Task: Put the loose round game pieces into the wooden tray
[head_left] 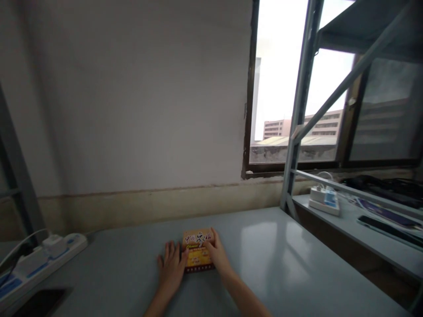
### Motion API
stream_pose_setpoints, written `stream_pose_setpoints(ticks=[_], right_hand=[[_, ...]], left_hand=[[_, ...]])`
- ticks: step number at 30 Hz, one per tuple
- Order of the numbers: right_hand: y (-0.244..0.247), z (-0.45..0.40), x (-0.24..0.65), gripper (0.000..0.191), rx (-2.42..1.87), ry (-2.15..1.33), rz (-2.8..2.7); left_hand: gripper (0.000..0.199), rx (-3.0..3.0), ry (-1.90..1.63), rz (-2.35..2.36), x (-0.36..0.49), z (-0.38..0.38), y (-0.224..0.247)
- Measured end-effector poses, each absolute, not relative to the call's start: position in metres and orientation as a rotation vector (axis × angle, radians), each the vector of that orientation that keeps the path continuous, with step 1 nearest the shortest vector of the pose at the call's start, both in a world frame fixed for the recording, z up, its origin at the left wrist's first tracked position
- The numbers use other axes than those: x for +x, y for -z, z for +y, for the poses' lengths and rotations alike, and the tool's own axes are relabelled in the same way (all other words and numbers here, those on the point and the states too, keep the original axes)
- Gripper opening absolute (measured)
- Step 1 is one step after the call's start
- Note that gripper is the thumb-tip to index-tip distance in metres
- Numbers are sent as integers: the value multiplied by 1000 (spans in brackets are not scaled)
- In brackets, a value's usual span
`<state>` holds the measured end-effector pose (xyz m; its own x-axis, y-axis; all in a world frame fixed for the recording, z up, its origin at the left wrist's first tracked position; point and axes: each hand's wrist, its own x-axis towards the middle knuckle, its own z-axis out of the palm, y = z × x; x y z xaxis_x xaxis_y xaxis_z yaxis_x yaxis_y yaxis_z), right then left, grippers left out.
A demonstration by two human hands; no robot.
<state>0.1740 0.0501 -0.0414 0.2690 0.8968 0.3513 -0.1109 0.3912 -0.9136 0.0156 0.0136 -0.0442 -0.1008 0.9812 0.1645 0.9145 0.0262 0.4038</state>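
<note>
A flat orange-and-yellow Chinese chess box (pixel 194 257) with printed characters and a dark red lower band lies on the grey table in front of me. My right hand (pixel 216 254) grips its right side, thumb on the top face and fingers along the edge. At the box's left side, my left hand (pixel 172 263) rests on the tabletop with its fingers spread. The left thumb is at the box's left edge and seems to touch it. Whatever lies under the box is hidden.
A white power strip (pixel 71 241) with plugged-in chargers and a dark phone (pixel 41 303) are at the left. To the right, past a metal frame post (pixel 294 145), a shelf holds another power strip (pixel 325 204) and a phone (pixel 390 226). A wall and window stand behind.
</note>
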Motion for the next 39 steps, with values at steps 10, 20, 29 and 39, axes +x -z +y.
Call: stream_pose_setpoints(ticks=[10, 20, 29, 39], right_hand=[[-25, -10, 177, 51, -773, -781, -1113], [-41, -45, 164, 50, -577, -794, -1279], [-18, -21, 167, 38, -826, -537, -1418], [6, 23, 200, 33, -1094, -501, -1095]], left_hand=[[58, 1713, -1405, 1737, 43, -16, 1], [53, 1846, -1848, 1778, 46, -54, 11], [50, 2423, -1217, 2175, -17, -18, -8], [45, 2244, -1191, 2628, -49, 9, 33]])
